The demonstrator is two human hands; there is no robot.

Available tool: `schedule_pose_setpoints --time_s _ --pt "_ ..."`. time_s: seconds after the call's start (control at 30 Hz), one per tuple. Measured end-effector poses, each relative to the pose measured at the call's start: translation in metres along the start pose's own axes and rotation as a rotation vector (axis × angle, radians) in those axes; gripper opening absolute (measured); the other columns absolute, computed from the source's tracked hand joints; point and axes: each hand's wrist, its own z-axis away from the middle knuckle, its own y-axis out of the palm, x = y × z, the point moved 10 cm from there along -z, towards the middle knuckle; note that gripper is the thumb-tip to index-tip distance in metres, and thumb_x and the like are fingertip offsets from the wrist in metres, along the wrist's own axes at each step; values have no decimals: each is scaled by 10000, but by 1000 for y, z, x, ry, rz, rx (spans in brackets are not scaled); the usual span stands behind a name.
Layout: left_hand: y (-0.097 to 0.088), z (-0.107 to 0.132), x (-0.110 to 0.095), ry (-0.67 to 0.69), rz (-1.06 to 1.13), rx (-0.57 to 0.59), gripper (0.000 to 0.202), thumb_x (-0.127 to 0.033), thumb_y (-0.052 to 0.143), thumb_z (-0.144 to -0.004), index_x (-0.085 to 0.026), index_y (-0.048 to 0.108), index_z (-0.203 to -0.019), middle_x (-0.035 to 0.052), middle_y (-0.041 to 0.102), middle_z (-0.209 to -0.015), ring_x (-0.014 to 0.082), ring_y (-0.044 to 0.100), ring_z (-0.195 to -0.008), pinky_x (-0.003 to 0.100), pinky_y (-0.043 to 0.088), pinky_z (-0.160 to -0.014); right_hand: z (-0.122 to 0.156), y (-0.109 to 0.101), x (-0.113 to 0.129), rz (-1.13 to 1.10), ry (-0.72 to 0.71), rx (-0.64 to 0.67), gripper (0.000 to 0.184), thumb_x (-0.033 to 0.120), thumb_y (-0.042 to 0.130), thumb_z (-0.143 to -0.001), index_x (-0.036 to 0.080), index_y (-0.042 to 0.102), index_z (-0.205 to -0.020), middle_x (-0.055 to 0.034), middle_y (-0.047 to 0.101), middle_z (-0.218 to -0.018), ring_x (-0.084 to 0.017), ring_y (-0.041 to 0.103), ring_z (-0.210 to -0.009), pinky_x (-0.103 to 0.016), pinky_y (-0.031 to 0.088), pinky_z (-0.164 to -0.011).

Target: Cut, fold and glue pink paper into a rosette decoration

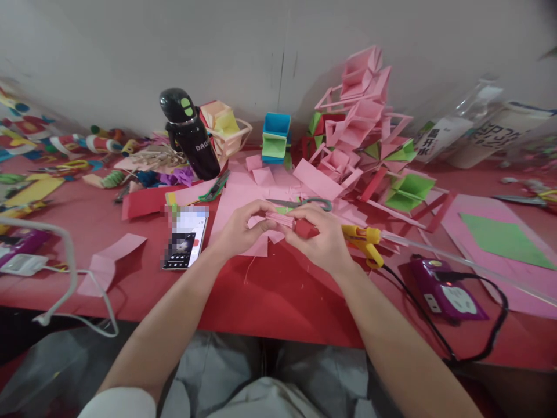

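Note:
Between my two hands is a small stack of pink paper strips (281, 219), held level over the front middle of the red table. My left hand (246, 227) pinches its left end with thumb and fingers. At the other end, my right hand (321, 237) closes on the same stack. Just behind the fingers lies a pair of scissors (319, 203) with grey-green handles, on pink paper pieces. A yellow hot glue gun (363, 237) rests right of my right hand, a clear glue stick reaching out of its back. Left of my left hand lies a phone (186, 238) with its screen lit.
A black bottle (191, 136) stands at the back left. Folded pink paper constructions (357, 122) pile up at the back right; a blue and green paper box (276, 138) stands between. A purple power strip (446, 290) with a black cable sits at right, a white cable (72, 261) at left.

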Motion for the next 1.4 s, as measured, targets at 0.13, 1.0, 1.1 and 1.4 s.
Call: schedule_pose_setpoints --time_s 0.13,1.0,1.1,1.4 --pt "0 0 9 -16 58 -20 137 -309 661 -905 -176 633 -920 56 665 -884 173 632 -839 320 503 -799 0 0 3 -13 -1 -22 158 206 731 -821 248 647 -948 -11 695 -839 -187 624 -796 -368 511 -767" --pt "-7 -4 10 -6 -16 -79 84 -243 606 -893 -160 590 -892 26 608 -801 129 577 -711 260 482 -659 3 10 -31 -200 246 48 147 334 648 -918 222 737 -951 -30 745 -949 -174 681 -888 -320 535 -823" --pt "-2 -4 13 -45 77 -27 160 -311 621 -900 -158 579 -882 23 593 -777 125 568 -678 254 473 -625 3 6 -34 -201 285 -14 140 311 638 -925 215 729 -878 -14 737 -858 -160 670 -806 -301 525 -767" --pt "-20 -5 42 -180 75 -145 199 -351 658 -866 -158 608 -876 37 606 -811 135 554 -724 257 456 -652 11 2 -33 28 335 -102 281 294 438 -1018 208 460 -751 36 466 -644 -111 454 -594 -272 368 -595"
